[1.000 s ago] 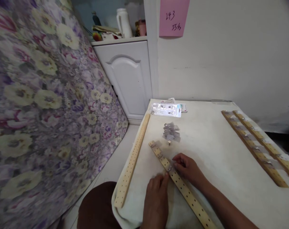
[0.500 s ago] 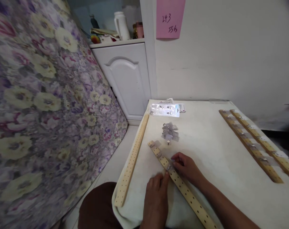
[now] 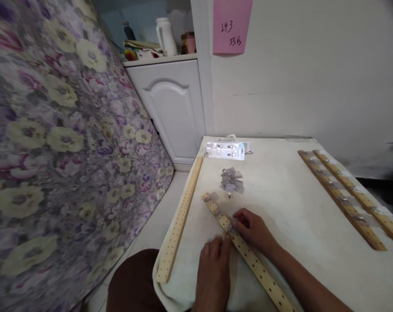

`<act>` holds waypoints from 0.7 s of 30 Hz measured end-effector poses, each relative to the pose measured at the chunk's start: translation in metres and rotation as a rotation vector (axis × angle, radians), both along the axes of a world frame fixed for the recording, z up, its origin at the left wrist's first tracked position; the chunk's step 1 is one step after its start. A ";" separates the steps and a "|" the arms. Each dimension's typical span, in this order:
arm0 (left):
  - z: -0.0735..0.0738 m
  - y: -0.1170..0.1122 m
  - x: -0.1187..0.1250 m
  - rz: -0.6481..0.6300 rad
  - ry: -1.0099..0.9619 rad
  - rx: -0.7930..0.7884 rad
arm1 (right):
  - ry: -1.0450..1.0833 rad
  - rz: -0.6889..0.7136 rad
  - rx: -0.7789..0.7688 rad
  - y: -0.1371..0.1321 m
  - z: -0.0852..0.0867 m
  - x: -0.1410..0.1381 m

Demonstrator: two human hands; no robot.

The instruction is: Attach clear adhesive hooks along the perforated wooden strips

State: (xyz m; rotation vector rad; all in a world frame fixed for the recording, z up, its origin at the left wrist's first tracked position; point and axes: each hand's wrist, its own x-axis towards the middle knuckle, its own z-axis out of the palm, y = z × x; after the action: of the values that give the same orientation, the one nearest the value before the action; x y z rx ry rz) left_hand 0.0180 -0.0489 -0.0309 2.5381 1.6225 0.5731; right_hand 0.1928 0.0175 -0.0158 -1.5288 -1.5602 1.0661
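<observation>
A pale wooden strip [image 3: 259,271] with rows of dark holes slants across the near part of the table. My left hand [image 3: 214,264] is at its left edge, fingers curled, with a fingertip against the wood beside a small clear plastic hook [image 3: 230,229]. From the other side, my right hand [image 3: 253,227] pinches the clear edge of that same hook; its fingertips partly hide it. More clear hooks [image 3: 217,211] sit along the strip's far end. Beyond them lies a small pile of clear hooks with metal parts [image 3: 230,180].
Another holed strip [image 3: 180,221] lies along the table's left edge. Two strips bearing clear hooks [image 3: 344,199] lie at the right. Clear blister packs [image 3: 224,150] rest at the back. A white cabinet [image 3: 170,108] and a flowered curtain [image 3: 69,151] stand to the left.
My right fingertips have shifted very slightly at the clear hook. The strip, the pile and my left hand look almost the same; the view has tilted a little.
</observation>
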 end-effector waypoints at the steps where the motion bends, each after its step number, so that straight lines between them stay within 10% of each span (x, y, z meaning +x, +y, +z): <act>1: 0.000 0.000 0.000 0.002 0.003 -0.001 | -0.007 -0.007 -0.005 0.000 0.000 -0.001; 21: 0.006 0.002 0.000 0.010 0.041 -0.045 | 0.040 -0.035 -0.030 0.006 -0.010 -0.005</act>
State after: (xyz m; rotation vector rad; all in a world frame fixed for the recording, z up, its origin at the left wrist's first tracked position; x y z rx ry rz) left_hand 0.0180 -0.0472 -0.0247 2.5272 1.6420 0.4832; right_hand 0.1877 0.0240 -0.0256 -1.5404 -1.4910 1.0986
